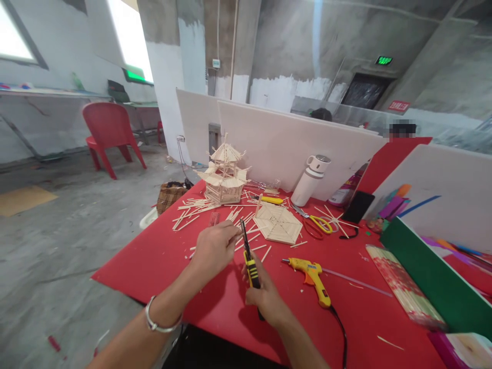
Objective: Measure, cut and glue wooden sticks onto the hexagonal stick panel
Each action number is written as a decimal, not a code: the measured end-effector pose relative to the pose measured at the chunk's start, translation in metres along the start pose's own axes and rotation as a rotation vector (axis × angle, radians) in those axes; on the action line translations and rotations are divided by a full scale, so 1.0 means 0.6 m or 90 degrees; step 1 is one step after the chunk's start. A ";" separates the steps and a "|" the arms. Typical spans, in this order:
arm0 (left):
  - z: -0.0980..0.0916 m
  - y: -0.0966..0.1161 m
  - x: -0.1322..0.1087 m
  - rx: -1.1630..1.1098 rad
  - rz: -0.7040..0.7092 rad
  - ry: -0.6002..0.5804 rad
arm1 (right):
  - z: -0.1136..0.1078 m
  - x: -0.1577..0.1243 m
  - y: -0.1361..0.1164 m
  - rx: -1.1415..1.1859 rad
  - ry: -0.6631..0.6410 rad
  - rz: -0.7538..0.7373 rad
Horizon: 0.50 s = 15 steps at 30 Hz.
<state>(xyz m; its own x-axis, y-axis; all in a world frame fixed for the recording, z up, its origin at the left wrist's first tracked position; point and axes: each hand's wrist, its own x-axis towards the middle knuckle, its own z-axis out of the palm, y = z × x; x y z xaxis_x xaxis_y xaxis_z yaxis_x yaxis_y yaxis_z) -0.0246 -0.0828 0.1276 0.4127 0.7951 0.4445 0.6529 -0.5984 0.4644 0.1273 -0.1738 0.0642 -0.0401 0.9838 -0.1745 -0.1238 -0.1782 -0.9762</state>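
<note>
My right hand [263, 294] is wrapped round the black-and-yellow handle of a utility knife [251, 269], its dark blade pointing up and away from me. Close to the blade's tip, the fingers of my left hand [215, 248] are pinched together; what they hold, if anything, is too small to make out. Beyond both hands lies a flat polygonal panel of wooden sticks [279, 223]. Loose wooden sticks [198, 209] are scattered to its left. Behind them stands a tiered pagoda model [224, 177] built from sticks.
A yellow glue gun [313, 274] lies right of my hands, its cord running toward me. Farther back are scissors [321, 224], a white bottle [310, 180] and a yellow-handled tool [272, 200]. A packet of sticks [405, 284] rests beside a green panel [438, 277]. White boards [284, 138] border the red table [154, 266].
</note>
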 end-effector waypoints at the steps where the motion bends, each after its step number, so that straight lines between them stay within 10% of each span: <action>1: -0.001 0.000 0.000 -0.002 -0.005 -0.007 | 0.000 -0.001 -0.001 -0.006 -0.005 0.003; 15: 0.004 0.005 -0.005 -0.028 -0.023 0.003 | 0.001 0.002 0.013 -0.015 0.036 0.003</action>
<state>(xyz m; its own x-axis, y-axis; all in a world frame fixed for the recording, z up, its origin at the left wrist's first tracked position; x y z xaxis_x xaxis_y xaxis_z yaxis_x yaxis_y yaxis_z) -0.0225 -0.0865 0.1257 0.3861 0.8162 0.4299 0.6390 -0.5727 0.5134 0.1260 -0.1737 0.0564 0.0152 0.9827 -0.1847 -0.1011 -0.1823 -0.9780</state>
